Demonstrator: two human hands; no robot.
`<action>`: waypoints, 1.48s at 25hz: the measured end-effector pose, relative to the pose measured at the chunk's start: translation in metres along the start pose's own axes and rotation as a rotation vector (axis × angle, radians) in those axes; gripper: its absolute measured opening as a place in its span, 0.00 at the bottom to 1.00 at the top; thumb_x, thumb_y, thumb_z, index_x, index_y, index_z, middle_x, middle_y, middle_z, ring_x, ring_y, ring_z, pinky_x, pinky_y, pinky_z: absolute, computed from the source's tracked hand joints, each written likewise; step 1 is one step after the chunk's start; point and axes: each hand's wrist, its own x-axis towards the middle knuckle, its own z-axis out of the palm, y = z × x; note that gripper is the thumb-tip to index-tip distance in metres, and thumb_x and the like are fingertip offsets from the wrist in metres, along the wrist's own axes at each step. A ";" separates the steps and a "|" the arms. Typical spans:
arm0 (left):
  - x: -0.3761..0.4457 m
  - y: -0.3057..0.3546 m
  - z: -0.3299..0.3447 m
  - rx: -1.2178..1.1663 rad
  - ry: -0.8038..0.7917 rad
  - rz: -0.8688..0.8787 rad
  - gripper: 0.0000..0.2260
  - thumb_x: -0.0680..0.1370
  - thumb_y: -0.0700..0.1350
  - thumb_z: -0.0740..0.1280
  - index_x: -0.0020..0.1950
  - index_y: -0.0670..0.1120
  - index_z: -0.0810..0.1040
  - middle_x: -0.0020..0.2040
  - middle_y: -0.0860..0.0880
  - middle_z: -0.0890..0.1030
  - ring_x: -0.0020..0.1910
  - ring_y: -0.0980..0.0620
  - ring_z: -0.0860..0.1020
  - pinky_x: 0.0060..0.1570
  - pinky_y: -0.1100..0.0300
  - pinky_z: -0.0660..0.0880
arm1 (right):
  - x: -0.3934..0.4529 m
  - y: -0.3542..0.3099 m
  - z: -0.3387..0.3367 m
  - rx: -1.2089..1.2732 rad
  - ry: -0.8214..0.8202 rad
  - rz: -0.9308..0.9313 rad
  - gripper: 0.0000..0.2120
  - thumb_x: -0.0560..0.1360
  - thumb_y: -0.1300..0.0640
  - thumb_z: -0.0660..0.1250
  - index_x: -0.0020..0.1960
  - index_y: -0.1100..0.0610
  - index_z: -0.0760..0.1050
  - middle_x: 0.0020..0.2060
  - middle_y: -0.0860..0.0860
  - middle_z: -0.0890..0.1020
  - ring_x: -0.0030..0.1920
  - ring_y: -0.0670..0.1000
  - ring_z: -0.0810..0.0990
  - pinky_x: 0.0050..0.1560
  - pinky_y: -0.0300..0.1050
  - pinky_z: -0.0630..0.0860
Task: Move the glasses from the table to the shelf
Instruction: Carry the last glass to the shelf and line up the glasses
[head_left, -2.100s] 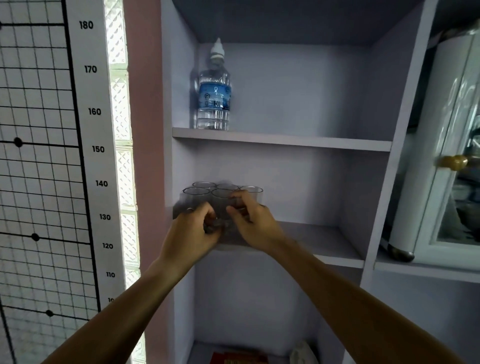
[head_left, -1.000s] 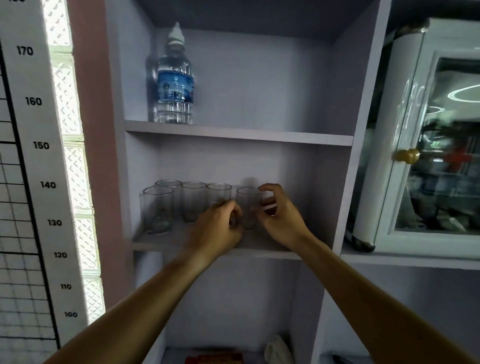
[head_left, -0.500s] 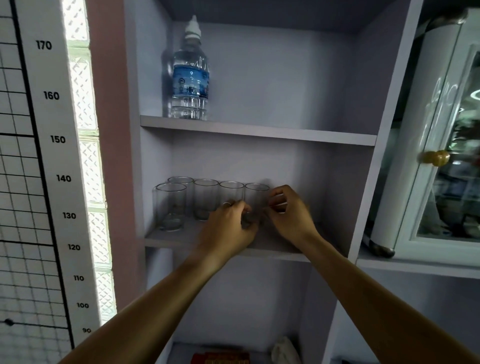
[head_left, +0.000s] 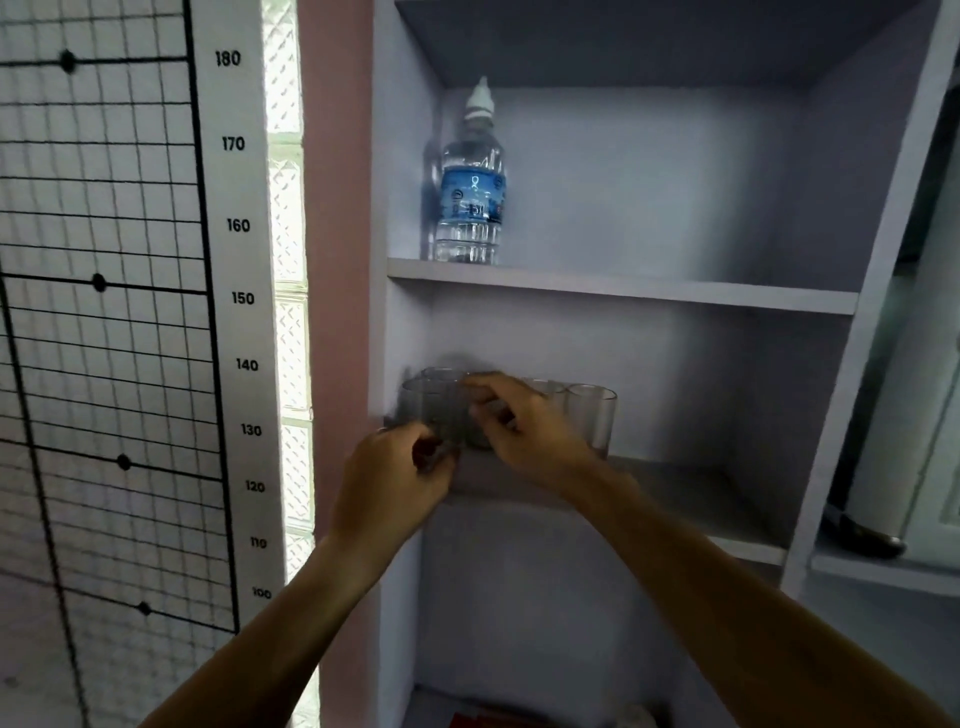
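1. Since half a second ago both hands have slid from the right end of the row of glasses toward its left end, and the rightmost glass (head_left: 592, 418) now stands free of them.
2. The right hand (head_left: 524, 431), at the centre of the frame, curls its fingers and thumb round a glass in the middle of the row; blur hides that glass's outline.
3. The left hand (head_left: 395, 478) sits just below and left of it, fingers curled at the foot of the leftmost glass (head_left: 428, 405); whether it actually grips cannot be told through the blur.
4. The glasses stand upright, close together, at the left end of the middle shelf (head_left: 691, 499), right of which the board lies bare.
5. On the upper shelf (head_left: 623, 288) a water bottle (head_left: 471, 176) stands upright at the left.
6. A height chart (head_left: 236, 296) fills the left of the frame.
7. A white cabinet (head_left: 904, 415) edges the right.
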 end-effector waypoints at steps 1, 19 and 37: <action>0.000 -0.002 -0.004 0.001 0.009 -0.031 0.09 0.73 0.52 0.74 0.39 0.50 0.79 0.34 0.55 0.82 0.33 0.55 0.79 0.32 0.70 0.68 | 0.006 -0.005 0.008 0.005 -0.038 0.020 0.16 0.80 0.59 0.66 0.67 0.56 0.76 0.57 0.52 0.82 0.49 0.44 0.81 0.53 0.36 0.77; 0.004 0.057 0.046 -0.186 -0.127 0.012 0.18 0.69 0.65 0.70 0.42 0.55 0.67 0.43 0.54 0.76 0.38 0.56 0.76 0.32 0.59 0.73 | -0.040 -0.006 -0.062 -0.042 0.101 0.206 0.03 0.78 0.60 0.64 0.47 0.53 0.73 0.45 0.53 0.79 0.39 0.48 0.78 0.38 0.43 0.76; 0.013 0.108 0.123 -0.230 -0.274 0.093 0.10 0.72 0.55 0.71 0.49 0.52 0.81 0.44 0.54 0.87 0.45 0.52 0.84 0.43 0.55 0.81 | -0.096 0.043 -0.116 -0.045 0.322 0.497 0.15 0.75 0.58 0.72 0.55 0.43 0.71 0.46 0.41 0.80 0.45 0.34 0.79 0.37 0.26 0.75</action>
